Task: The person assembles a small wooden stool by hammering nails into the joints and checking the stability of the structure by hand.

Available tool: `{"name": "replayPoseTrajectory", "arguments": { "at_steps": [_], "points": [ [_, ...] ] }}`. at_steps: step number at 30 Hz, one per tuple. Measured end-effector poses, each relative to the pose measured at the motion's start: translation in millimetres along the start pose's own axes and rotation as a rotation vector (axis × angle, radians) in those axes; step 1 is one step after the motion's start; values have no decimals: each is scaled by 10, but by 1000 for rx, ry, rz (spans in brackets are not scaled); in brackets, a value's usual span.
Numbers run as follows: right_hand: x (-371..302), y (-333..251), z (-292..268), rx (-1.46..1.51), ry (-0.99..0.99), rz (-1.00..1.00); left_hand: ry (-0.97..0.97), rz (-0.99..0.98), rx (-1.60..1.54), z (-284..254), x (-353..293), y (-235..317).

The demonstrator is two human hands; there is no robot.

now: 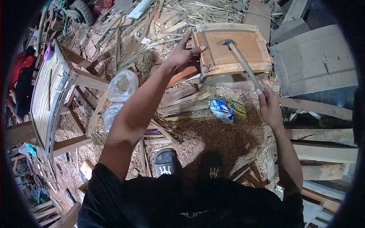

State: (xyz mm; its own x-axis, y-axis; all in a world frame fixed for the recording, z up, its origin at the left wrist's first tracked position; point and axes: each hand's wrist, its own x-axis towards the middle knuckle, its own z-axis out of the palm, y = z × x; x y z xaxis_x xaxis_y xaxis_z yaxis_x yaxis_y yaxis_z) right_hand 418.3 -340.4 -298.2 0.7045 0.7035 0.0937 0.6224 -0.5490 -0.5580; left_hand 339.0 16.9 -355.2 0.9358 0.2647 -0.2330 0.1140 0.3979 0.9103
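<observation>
My right hand [269, 104] is closed round the lower end of a hammer's pale wooden handle [245, 64]. The dark hammer head [228, 42] lies over the middle of a framed wooden panel [216, 54], which has a light brown centre and paler rails; whether it touches the wood I cannot tell. At the panel's left edge, my left hand [180, 57] grips the side, thumb over the near part of the frame and index finger stretched along the edge. Its other fingers are partly hidden.
A blue-and-white plastic packet [222, 110] and yellow-handled pliers [237, 108] lie on sawdust by my feet. Clear plastic bags [122, 85] and a slatted wooden frame [47, 100] are at left. Grey panels [313, 59] and boards [323, 152] stand right; scrap strips [186, 19] lie beyond.
</observation>
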Motion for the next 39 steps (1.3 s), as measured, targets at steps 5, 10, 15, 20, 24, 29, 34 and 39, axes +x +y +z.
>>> {"name": "replayPoseTrajectory", "arguments": {
  "at_steps": [5,10,15,20,24,29,34,39],
  "points": [
    [-281,-373,-79,489,-147,304,-23,-40,16,-35,31,4],
    [-399,-750,-293,509,-312,466,-10,35,72,-100,92,-90],
    [-432,-821,-243,322,-369,395,-43,-106,18,-45,18,15],
    [-523,-699,-141,223,-332,402,-26,-52,32,-102,104,-101],
    [-535,-734,-195,334,-340,508,-23,-27,41,-97,104,-87],
    [-542,-731,-202,187,-381,398,-22,-34,16,-40,102,-70],
    [-494,-805,-277,244,-400,410,-13,-11,-10,-70,53,-85],
    [-526,-997,-332,564,-146,345,-11,-20,13,-66,29,-71]
  ]
}}
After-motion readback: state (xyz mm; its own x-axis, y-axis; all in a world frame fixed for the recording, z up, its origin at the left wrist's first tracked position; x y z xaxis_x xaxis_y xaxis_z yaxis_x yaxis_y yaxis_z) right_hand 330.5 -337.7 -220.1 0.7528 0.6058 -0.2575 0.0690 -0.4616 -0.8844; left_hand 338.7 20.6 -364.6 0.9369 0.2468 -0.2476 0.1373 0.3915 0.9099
